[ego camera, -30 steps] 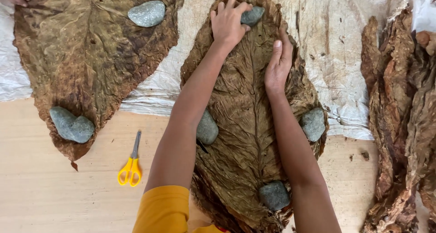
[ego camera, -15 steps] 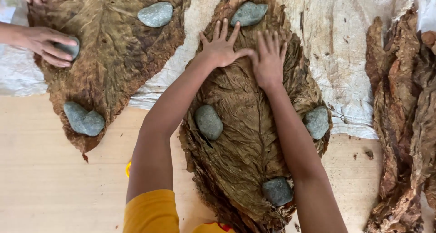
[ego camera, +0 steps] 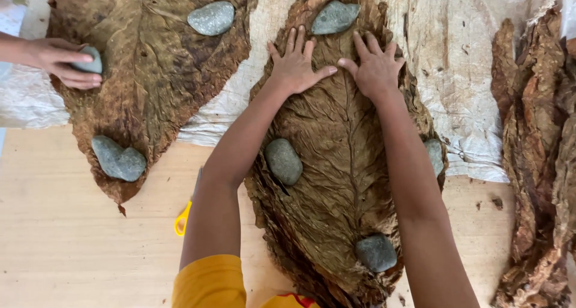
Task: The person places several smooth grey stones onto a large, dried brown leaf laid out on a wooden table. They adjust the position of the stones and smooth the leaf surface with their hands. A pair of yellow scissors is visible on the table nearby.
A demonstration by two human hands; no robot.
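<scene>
Large dried brown leaf [ego camera: 336, 182], spread flat on the wooden table [ego camera: 66, 254], long axis running away from the person. Left hand [ego camera: 296, 65] and right hand [ego camera: 375, 68] pressed flat near its far end, fingers splayed, nothing gripped, equally near. Grey oval stone [ego camera: 335, 17] just beyond the fingertips.

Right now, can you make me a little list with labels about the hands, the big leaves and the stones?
left hand: flat, fingers spread, on the middle leaf
right hand: flat on the same leaf, beside the left hand
top stone: grey, just above both hands
other stones on middle leaf: one at its left edge, one near the bottom, one at its right edge partly hidden by the arm
second leaf: to the left, with grey stones on it
another person's hand: on a stone at that leaf's edge
scissors: yellow handles, mostly hidden
surface: wooden table
</scene>
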